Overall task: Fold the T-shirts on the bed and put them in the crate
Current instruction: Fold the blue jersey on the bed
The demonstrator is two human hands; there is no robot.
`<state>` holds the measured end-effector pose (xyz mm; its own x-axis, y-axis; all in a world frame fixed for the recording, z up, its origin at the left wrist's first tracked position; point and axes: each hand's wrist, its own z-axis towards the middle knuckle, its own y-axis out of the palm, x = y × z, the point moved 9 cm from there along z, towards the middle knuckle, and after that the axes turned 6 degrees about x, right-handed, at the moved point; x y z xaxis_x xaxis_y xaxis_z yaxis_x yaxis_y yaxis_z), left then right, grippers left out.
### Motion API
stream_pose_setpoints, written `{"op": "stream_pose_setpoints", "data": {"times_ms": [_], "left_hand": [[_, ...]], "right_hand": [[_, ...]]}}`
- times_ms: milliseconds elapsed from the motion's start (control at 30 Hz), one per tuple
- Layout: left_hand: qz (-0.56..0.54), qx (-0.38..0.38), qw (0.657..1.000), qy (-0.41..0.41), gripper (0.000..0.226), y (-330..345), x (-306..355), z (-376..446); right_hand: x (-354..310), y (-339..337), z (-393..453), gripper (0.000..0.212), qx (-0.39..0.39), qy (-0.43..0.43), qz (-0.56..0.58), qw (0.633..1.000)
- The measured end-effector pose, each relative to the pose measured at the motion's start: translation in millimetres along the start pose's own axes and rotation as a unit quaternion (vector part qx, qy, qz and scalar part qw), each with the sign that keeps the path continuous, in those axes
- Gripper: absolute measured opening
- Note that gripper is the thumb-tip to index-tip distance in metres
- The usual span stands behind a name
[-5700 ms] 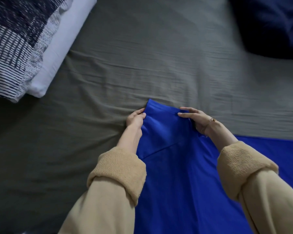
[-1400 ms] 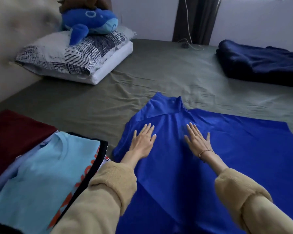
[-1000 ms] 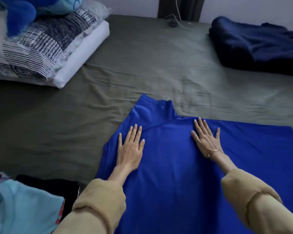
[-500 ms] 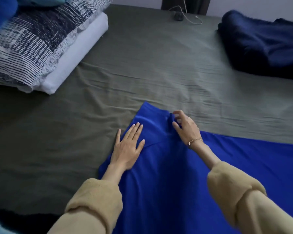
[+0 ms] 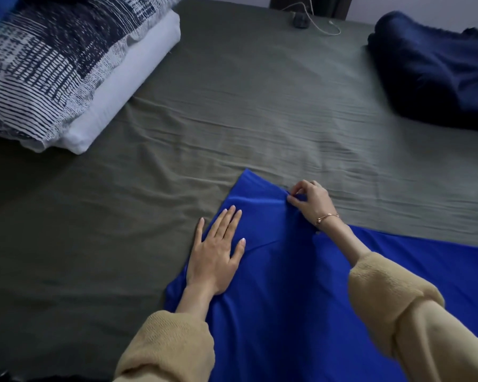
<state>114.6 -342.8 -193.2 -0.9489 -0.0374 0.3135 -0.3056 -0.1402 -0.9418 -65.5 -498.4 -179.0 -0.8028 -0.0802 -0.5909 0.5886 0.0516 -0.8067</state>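
We are looking down from a head-worn camera at a bed covered in an olive-green sheet (image 5: 232, 111). A bright blue T-shirt (image 5: 282, 285) is lying spread on the near side of the bed, running off the lower and right edges of the view, with one folded part pointing away from us. Our left hand (image 5: 215, 255) is lying flat on the shirt's left side, fingers straight and slightly spread, palm pressing the fabric down. Our right hand (image 5: 313, 201) is sitting at the shirt's far edge, thumb and fingers curled and pinching a small bunch of blue cloth. A thin gold bracelet (image 5: 327, 217) is circling that wrist. Both arms are wearing tan fleece sleeves (image 5: 392, 296). At the far left, a navy-and-white patterned pillow (image 5: 53, 56) is resting on a white one. At the far right, a dark navy blanket (image 5: 436, 67) is lying bunched. A pale cable (image 5: 319, 24) is trailing along the far edge. The crate is not showing here.
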Motion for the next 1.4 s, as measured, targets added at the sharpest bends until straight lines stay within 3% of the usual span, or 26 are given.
{"op": "stream_pose_setpoints", "data": {"times_ms": [133, 233, 467, 567, 767, 933, 967, 1067, 1200, 1267, 1400], "left_hand": [[0.014, -0.01, 1.0, 0.003, 0.066, 2, 0, -2], [0.022, -0.029, 0.999, 0.002, 0.067, 4, 0, 3], [0.072, -0.028, 0.997, 0.007, 0.085, -18, 15, -21], [0.043, -0.029, 0.998, 0.023, 0.098, -17, 39, -58], [0.025, -0.061, 0.996, 0.066, 0.1, -5, 86, -130], [0.013, -0.109, 0.993, 0.051, 0.055, 0, 112, -193], [0.018, -0.11, 0.992, 0.056, 0.06, -2, 120, -210], [0.028, -0.112, 0.991, 0.062, 0.112, 1, 135, -247], [0.013, -0.123, 0.991, 0.058, 0.133, 3, 149, -294], [0.009, -0.121, 0.99, 0.065, 0.127, 4, 155, -315], [0.012, -0.102, 0.991, 0.088, 0.081, -11, 173, -345]], "right_hand": [[-3, -17, -10, 0.016, 0.108, 0.014, 0.001, 0.994], [-17, -28, -35, 0.021, 0.148, -0.031, -0.063, 0.986], [-14, -14, -125, 0.046, -0.012, -0.121, -0.169, 0.978], [23, -31, -164, 0.051, -0.038, -0.094, -0.192, 0.976], [109, -69, -237, 0.056, -0.073, -0.008, -0.21, 0.975], [149, -96, -298, 0.057, -0.062, 0.019, -0.194, 0.979], [154, -103, -314, 0.057, -0.061, 0.017, -0.193, 0.979], [167, -115, -351, 0.057, -0.066, 0.008, -0.188, 0.98], [171, -128, -405, 0.053, -0.081, -0.044, -0.151, 0.984], [173, -132, -433, 0.049, -0.1, -0.075, -0.133, 0.983], [176, -147, -475, 0.051, -0.102, -0.116, -0.108, 0.982]]}}
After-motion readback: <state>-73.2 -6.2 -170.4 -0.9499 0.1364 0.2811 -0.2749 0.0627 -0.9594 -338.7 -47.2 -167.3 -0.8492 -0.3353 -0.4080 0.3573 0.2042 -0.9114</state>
